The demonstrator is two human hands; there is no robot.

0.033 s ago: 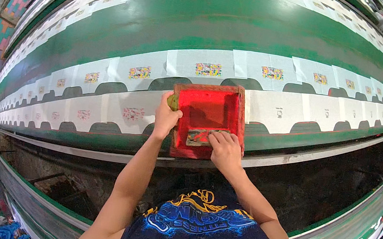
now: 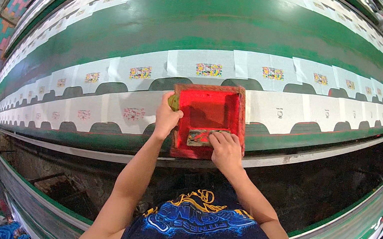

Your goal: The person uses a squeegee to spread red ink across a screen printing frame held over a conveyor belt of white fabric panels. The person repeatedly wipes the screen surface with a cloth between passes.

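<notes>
A wooden screen-printing frame, smeared inside with red ink, lies on the near row of white fabric pieces. My left hand is closed around a green grip on the frame's left side. Within the frame, along its near side, rests an ink-stained squeegee. The fingers of my right hand are closed over the squeegee's right part, hiding it. Whatever lies beneath the frame is covered. To its left, a white fabric piece bears a pink-red print; to its right, another piece carries a small dark print.
Behind the frame runs a row of pale blue fabric pieces with multicoloured prints. Beyond it stretches a long green table surface. A pale rail edges the table on my side. Another green table stands behind me.
</notes>
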